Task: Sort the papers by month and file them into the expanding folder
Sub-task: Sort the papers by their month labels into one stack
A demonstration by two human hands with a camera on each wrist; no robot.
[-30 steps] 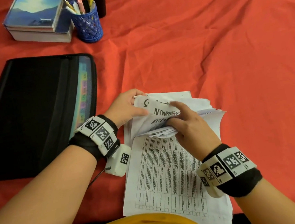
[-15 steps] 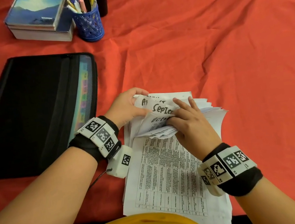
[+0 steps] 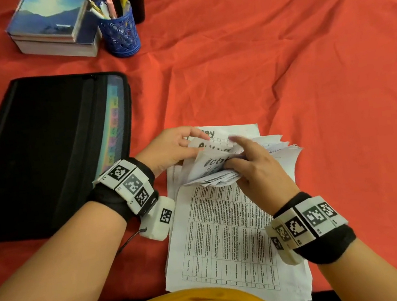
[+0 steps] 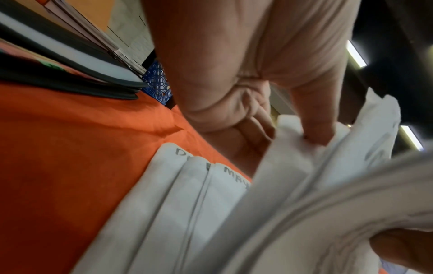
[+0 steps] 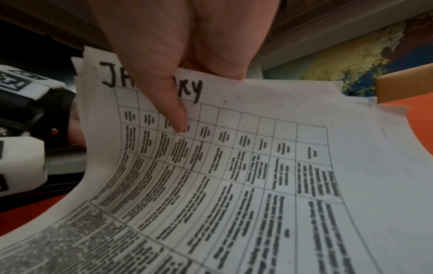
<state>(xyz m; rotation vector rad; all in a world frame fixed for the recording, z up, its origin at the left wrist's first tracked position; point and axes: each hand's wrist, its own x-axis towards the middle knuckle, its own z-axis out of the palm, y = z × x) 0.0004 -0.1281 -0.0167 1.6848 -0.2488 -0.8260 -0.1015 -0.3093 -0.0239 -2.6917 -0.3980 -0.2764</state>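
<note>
- Right hand (image 3: 256,167) gripped the folded-back top edges of the paper stack (image 3: 229,235).
- Left hand (image 3: 169,149) pinched sheet corners just beside it.
- Expanding folder (image 3: 39,152) lay left of both.

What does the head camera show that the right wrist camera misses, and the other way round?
Only the head view shows the black expanding folder with coloured tabs, the books, the blue pen cup and both hands, the left hand and right hand, leafing through the papers. Only the right wrist view shows a sheet headed in marker, apparently "January", with the thumb across the word. Both show the printed tables on the papers and the red cloth.
</note>
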